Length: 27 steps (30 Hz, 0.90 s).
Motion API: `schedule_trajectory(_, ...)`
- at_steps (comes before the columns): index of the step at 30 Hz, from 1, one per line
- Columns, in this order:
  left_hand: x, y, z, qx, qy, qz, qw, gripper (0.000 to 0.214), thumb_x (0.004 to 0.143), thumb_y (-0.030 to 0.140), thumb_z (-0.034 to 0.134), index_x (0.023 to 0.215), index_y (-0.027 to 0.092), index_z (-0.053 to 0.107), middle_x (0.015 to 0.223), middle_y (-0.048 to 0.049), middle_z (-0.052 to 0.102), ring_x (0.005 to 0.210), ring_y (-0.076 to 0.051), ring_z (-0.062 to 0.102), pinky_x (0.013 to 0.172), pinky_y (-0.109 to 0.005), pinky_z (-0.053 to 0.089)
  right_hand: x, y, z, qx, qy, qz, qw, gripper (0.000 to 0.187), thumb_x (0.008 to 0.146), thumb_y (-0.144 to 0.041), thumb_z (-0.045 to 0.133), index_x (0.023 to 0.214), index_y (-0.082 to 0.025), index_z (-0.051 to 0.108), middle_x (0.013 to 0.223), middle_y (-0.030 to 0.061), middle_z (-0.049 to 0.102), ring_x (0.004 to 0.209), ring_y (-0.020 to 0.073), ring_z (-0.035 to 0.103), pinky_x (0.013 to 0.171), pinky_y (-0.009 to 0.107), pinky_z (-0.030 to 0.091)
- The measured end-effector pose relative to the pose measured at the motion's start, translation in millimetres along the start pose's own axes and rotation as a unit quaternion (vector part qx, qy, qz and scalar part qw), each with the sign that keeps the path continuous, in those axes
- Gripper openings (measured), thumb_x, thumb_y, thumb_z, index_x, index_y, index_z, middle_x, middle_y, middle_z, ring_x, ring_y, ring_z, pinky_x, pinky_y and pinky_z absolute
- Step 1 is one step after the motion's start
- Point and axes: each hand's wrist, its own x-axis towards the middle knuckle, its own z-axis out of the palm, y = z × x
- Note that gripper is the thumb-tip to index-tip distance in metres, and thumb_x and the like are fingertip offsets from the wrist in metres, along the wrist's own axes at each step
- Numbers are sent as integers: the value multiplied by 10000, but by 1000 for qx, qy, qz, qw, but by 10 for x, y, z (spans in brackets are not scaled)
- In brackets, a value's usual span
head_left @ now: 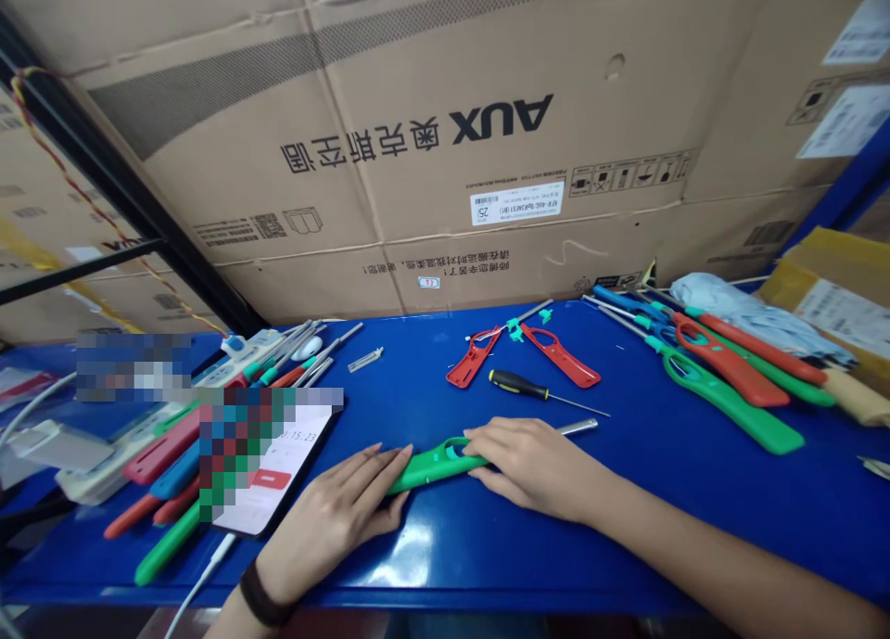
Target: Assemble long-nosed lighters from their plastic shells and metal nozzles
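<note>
Both my hands are on a green plastic long-nosed lighter (435,465) lying across the blue table's front. My left hand (337,518) grips its near end, and my right hand (532,466) covers its middle. Its metal nozzle (578,427) sticks out to the right, past my right hand. Beyond my hands lie a black-and-yellow screwdriver (521,386) and two red plastic lighter shell halves (474,358) (560,355) with small teal parts.
The blue table (501,565) holds a pile of coloured lighters (730,389) at right and another (163,495) at left, next to a smartphone (271,477) with a charging cable and a power strip (139,426). Large cardboard boxes (445,157) stand behind the table.
</note>
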Motion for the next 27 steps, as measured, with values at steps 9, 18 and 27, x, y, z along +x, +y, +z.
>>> schedule_trajectory(9, 80, 59, 76, 20, 47, -16, 999, 221, 949, 293, 482, 1073, 149, 594, 920, -62, 726, 826, -187, 698, 783, -288, 561, 7, 1, -40, 28, 55, -30, 998, 256, 945, -285, 480, 1140, -191, 615, 1020, 52, 717, 893, 166, 674, 801, 281, 514)
schedule_trajectory(18, 102, 95, 70, -80, 58, -21, 995, 178, 946, 313, 488, 966, 154, 564, 761, -33, 691, 625, -149, 665, 607, -238, 521, -15, 21, -136, 16, 50, -38, 998, 236, 956, -296, 458, 1090, -212, 633, 917, 22, 720, 812, 141, 667, 732, 239, 476)
schedule_trajectory(27, 383, 417, -37, -211, -3, -211, 954, 210, 941, 355, 460, 833, 197, 548, 485, 68, 497, 354, -87, 480, 388, -193, 313, 86, -159, -108, -69, 123, 68, 988, 442, 1003, -327, 275, 738, -163, 588, 593, 16, 638, 536, 138, 599, 525, 260, 313)
